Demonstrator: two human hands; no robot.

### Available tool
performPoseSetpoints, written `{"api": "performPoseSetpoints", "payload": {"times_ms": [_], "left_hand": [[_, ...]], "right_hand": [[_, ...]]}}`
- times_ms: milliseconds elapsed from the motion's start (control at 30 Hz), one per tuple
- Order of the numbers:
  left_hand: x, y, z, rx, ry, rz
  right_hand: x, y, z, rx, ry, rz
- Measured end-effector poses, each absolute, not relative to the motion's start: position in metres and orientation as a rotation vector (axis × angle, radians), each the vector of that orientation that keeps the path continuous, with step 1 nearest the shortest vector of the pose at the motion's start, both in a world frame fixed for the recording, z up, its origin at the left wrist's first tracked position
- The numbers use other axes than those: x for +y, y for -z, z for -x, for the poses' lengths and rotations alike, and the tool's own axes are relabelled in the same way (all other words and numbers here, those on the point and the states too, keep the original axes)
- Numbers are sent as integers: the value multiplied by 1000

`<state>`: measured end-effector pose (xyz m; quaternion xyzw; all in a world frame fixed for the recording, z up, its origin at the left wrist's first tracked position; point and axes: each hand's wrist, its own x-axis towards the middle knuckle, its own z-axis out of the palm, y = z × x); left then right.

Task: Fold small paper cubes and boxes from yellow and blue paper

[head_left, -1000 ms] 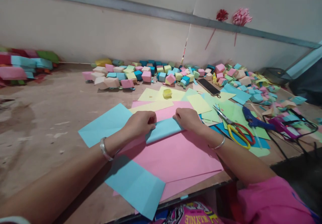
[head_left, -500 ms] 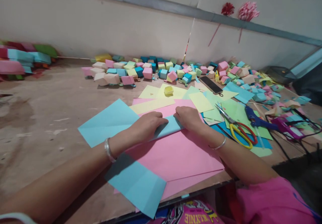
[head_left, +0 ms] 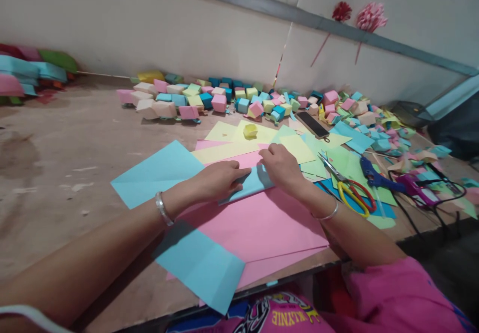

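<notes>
A light blue folded paper strip (head_left: 251, 182) lies across large pink paper sheets (head_left: 258, 228). My left hand (head_left: 220, 179) presses on the strip's left part, index finger stretched along it and the other fingers bent. At the strip's far right edge my right hand (head_left: 280, 167) is closed, fingertips pinched together on the paper. Part of the strip is hidden under both hands. A creased light blue sheet (head_left: 159, 170) lies to the left of my left hand. Nearer to me, another creased blue sheet (head_left: 204, 265) overlaps the pink sheets and the table's front edge.
To the right lie scissors (head_left: 352, 193) with red and yellow handles, a blue glue gun (head_left: 377, 177) and its cables. A phone (head_left: 312, 125) rests farther back, near a small yellow paper piece (head_left: 250, 131). Several coloured paper boxes (head_left: 219, 103) line the wall.
My right hand has shifted slightly up and away along the strip. My left index finger now lies straighter on the paper. The whole view has moved a little.
</notes>
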<state>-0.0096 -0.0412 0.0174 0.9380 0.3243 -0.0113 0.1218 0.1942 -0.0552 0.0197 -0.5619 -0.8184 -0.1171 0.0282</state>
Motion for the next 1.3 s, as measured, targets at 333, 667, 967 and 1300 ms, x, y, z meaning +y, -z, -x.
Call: {"api": "performPoseSetpoints", "payload": {"times_ms": [333, 667, 967, 1300], "left_hand": [[-33, -6, 9, 940, 29, -2722], [-40, -18, 8, 965, 90, -2728], [-42, -21, 7, 958, 46, -2689], [-41, -22, 7, 938, 90, -2732]], "right_hand": [[-113, -6, -183, -2820, 521, 1285], [-155, -17, -208, -2847, 536, 1357], [-135, -4, -207, -2743, 553, 1674], [-140, -14, -204, -2745, 663, 1483]]}}
